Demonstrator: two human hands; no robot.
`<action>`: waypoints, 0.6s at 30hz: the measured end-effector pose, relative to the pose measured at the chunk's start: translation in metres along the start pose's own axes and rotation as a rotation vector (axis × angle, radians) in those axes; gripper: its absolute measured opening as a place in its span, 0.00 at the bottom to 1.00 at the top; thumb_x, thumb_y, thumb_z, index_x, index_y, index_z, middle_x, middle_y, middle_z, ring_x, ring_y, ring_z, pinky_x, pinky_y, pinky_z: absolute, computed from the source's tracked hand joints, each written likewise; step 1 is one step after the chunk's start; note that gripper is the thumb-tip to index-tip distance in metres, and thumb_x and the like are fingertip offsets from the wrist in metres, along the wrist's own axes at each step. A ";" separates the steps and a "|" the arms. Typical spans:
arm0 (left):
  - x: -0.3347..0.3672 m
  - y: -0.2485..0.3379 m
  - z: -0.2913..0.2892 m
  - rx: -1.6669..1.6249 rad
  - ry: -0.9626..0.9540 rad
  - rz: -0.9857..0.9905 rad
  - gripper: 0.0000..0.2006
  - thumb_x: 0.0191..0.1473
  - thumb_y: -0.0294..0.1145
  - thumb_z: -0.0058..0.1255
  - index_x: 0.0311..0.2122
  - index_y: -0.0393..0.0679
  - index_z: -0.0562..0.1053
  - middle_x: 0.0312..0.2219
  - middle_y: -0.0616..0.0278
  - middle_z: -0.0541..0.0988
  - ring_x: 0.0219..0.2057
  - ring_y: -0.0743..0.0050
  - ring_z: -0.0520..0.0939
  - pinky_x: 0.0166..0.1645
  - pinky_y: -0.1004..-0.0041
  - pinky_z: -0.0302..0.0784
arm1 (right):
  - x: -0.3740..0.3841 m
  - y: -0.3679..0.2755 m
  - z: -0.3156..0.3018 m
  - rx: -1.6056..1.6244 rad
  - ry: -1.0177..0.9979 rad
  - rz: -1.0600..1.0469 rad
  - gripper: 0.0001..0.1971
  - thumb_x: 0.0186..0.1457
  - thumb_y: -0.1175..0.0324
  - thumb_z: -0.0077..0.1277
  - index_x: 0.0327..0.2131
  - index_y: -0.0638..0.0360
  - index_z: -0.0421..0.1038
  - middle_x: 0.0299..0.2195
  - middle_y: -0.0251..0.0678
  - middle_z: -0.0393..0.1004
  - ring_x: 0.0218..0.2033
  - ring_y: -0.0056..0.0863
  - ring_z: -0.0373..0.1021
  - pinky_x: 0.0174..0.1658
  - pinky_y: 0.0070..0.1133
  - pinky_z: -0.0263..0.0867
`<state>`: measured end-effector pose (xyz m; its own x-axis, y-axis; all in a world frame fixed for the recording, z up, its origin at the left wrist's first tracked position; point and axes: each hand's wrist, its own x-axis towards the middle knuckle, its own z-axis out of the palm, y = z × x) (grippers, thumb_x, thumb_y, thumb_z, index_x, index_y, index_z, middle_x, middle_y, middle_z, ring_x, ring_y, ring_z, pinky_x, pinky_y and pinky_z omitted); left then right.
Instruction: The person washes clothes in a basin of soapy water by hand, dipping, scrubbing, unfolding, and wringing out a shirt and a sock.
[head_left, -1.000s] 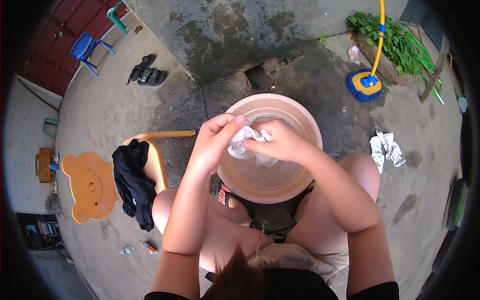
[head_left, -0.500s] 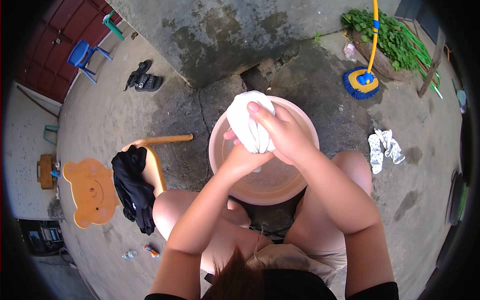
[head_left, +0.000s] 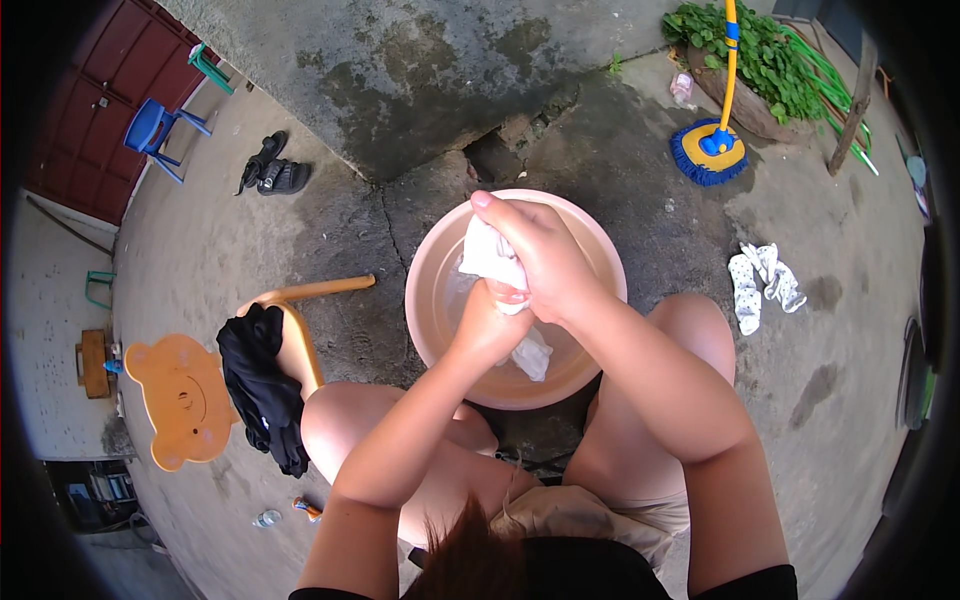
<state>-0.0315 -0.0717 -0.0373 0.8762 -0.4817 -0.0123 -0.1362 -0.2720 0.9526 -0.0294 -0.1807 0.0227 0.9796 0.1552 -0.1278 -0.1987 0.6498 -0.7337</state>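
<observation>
At the centre of the frame both hands grip a wet white cloth (head_left: 487, 255) over the pink basin (head_left: 432, 290). The right hand (head_left: 540, 260) is closed around its upper part, the left hand (head_left: 485, 325) is wrapped just below, seemingly touching it. A loose end hangs into the basin. A blue mop (head_left: 710, 155) lies upper right.

Bear-shaped orange stool (head_left: 178, 400), black garment (head_left: 262, 385), blue mop (head_left: 710, 155), white socks (head_left: 762, 282), dark sandals (head_left: 273, 174), blue chair (head_left: 155, 125)

Harsh daylight fell from overhead, shadows sat short and dark, everything stayed sharp, and edges bent into black corners.
</observation>
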 end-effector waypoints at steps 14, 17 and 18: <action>0.003 0.014 -0.043 -0.430 0.030 -0.203 0.06 0.49 0.24 0.52 0.30 0.40 0.66 0.17 0.67 0.67 0.17 0.80 0.67 0.24 0.76 0.63 | 0.015 -0.006 -0.028 -0.138 -0.139 -0.020 0.19 0.59 0.57 0.43 0.43 0.65 0.66 0.39 0.38 0.72 0.41 0.25 0.70 0.45 0.24 0.65; 0.001 0.021 -0.061 -0.476 0.114 -0.108 0.11 0.54 0.32 0.51 0.24 0.40 0.66 0.16 0.66 0.66 0.22 0.78 0.68 0.28 0.77 0.63 | 0.019 0.010 -0.046 -0.452 -0.179 0.003 0.26 0.53 0.60 0.48 0.52 0.65 0.60 0.50 0.42 0.66 0.53 0.31 0.62 0.55 0.29 0.57; -0.001 0.016 -0.066 -0.436 0.127 -0.050 0.10 0.54 0.35 0.52 0.27 0.39 0.69 0.19 0.66 0.70 0.24 0.79 0.70 0.31 0.76 0.65 | 0.015 0.020 -0.046 -0.747 -0.269 -0.070 0.30 0.50 0.60 0.51 0.54 0.65 0.58 0.51 0.43 0.65 0.55 0.33 0.61 0.55 0.30 0.57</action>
<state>-0.0042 -0.0207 -0.0021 0.9301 -0.3639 -0.0502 0.0913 0.0965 0.9911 -0.0175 -0.1999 -0.0246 0.9291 0.3686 0.0305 0.0293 0.0089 -0.9995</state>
